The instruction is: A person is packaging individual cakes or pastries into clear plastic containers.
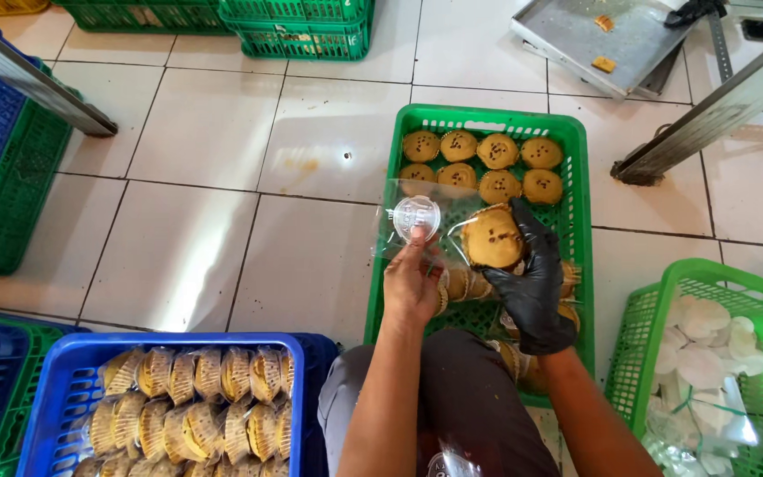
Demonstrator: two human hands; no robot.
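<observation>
Head view, centre frame: bare left hand [410,281] pinches open a clear plastic bag [426,221] while the black-gloved right hand [530,281] grips a round brown cake [491,238] at its mouth, above a green crate [576,177]; a slack bag could snag the cake.

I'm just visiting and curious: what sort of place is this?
Probably a small bakery's packing area: a green crate of round cakes, a blue crate of wrapped cakes, and a baking tray on the floor.

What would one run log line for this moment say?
left hand: holds clear bag open | right hand: black glove, slides round cake in | below: green crate
</observation>
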